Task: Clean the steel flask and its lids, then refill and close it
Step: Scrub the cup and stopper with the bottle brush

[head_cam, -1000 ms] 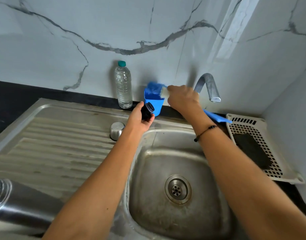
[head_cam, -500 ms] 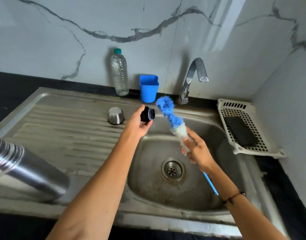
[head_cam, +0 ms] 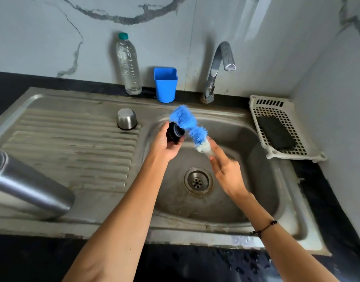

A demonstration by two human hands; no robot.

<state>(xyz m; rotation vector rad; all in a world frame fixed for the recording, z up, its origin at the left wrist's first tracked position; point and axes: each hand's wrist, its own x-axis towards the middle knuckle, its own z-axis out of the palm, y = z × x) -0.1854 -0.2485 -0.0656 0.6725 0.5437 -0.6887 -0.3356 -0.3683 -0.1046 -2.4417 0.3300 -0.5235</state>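
Note:
My left hand [head_cam: 165,146] grips the flask's small black inner lid [head_cam: 174,132] over the left rim of the sink basin [head_cam: 256,196]. My right hand [head_cam: 226,171] holds a bottle brush by its neck; the blue bristle head [head_cam: 187,124] lies against the black lid. The steel flask [head_cam: 26,184] lies on its side on the draining board at the left edge, its mouth out of frame. The steel cup lid [head_cam: 127,119] stands upside down on the draining board near the basin.
A clear plastic water bottle [head_cam: 128,66] and a blue plastic holder [head_cam: 165,84] stand against the marble wall. The tap [head_cam: 217,68] arches over the basin. A white basket [head_cam: 281,127] with a dark sponge sits at the right. The drain [head_cam: 198,180] lies below my hands.
My right hand lifted the brush out of the blue holder and brought it down over the basin; its bristles now touch the black lid in my left hand.

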